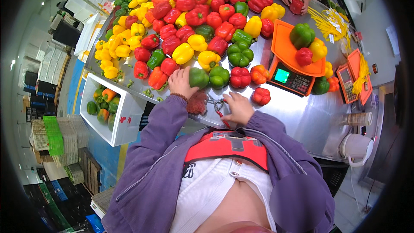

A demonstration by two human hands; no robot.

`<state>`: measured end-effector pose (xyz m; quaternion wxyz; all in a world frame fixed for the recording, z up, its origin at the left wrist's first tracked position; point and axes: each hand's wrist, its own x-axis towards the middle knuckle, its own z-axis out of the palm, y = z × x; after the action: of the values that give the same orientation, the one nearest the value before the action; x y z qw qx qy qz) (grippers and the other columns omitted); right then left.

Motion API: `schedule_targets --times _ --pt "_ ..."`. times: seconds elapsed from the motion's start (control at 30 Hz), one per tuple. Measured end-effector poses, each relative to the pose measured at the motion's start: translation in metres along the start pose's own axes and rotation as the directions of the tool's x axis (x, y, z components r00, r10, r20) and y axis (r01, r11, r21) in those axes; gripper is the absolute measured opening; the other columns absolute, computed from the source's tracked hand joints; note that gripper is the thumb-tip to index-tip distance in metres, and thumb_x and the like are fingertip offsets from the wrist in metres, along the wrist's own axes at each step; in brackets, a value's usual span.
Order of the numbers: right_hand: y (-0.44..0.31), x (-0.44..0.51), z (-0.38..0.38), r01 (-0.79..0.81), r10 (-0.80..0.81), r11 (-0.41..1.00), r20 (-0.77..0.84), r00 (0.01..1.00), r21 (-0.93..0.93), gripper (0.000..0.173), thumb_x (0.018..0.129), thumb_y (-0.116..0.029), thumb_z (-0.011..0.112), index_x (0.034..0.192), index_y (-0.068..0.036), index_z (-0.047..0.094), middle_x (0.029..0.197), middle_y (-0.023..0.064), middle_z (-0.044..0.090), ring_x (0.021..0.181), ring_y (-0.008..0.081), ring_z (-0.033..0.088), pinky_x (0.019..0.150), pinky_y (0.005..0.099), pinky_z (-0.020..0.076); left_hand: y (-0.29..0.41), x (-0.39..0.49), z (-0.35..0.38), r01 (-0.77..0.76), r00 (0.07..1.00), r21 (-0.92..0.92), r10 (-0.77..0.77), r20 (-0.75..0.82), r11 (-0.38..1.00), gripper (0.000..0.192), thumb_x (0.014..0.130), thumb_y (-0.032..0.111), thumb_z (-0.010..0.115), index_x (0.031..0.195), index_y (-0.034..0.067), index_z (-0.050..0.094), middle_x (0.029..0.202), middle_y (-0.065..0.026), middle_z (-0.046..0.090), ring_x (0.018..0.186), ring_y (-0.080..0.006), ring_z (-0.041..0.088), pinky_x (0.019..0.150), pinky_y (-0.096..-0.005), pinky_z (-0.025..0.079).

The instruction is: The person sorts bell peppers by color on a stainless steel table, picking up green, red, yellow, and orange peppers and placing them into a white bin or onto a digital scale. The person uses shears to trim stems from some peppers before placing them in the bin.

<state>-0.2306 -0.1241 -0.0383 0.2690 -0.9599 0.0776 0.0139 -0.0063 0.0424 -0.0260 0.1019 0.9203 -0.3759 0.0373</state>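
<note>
My left hand (pixel 181 83) is around the left side of a green bell pepper (pixel 199 78), with the thumb at its front. Beside it sit another green bell pepper (pixel 219 77), a ribbed red one (pixel 240 77) and an orange-red one (pixel 259 74). A brownish-red cloth or sponge (pixel 196 103) lies under my left wrist. My right hand (pixel 238 107) rests at the table's near edge, fingers spread, beside red-handled pruning shears (pixel 221 111); its fingertips come close to one handle. A single red pepper (pixel 261 96) lies just right of that hand.
A heap of red, yellow and green peppers (pixel 194 16) covers the steel table (pixel 291 110). An orange scale (pixel 292 77) holds three peppers. Another person's hands (pixel 292 1) hold peppers across the table. A white foam box (pixel 129 126) of peppers stands left; a kettle (pixel 355 149) right.
</note>
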Motion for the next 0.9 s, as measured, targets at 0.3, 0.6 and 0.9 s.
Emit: schedule_targets --times 0.3,0.6,0.9 --pt "-0.013 -0.010 0.032 -0.129 0.127 0.972 -0.020 0.992 -0.195 0.088 0.067 -0.038 0.081 0.142 -0.006 0.047 0.135 0.0209 0.051 0.130 0.0398 0.044 0.111 0.0568 0.0273 -0.018 0.031 0.002 -0.022 0.969 0.012 0.024 -0.247 1.000 0.067 0.073 0.031 0.083 0.131 0.011 0.056 0.123 -0.0111 0.062 0.122 -0.0307 0.053 0.104 -0.0476 0.038" --pt "0.014 -0.019 0.022 -0.123 0.129 0.991 -0.206 0.970 0.044 0.076 0.062 -0.026 0.074 0.133 -0.006 0.055 0.111 0.0179 0.059 0.105 0.0379 0.056 0.091 0.0495 0.0428 -0.019 -0.092 0.028 0.010 0.989 -0.150 0.013 0.150 0.989 0.048 0.079 0.035 0.076 0.115 0.006 0.065 0.115 -0.0148 0.065 0.111 -0.0330 0.060 0.097 -0.0446 0.047" --pt "-0.072 0.037 0.004 -0.221 -0.008 -0.219 0.225 0.974 0.950 0.087 0.074 -0.020 0.071 0.150 -0.001 0.034 0.136 0.0152 0.054 0.127 0.0311 0.054 0.106 0.0455 0.0441 -0.113 -0.089 -0.015 0.008 1.000 -0.600 -0.004 0.007 0.800 0.046 0.084 0.029 0.075 0.123 0.007 0.064 0.134 -0.0165 0.059 0.125 -0.0353 0.054 0.106 -0.0412 0.043"
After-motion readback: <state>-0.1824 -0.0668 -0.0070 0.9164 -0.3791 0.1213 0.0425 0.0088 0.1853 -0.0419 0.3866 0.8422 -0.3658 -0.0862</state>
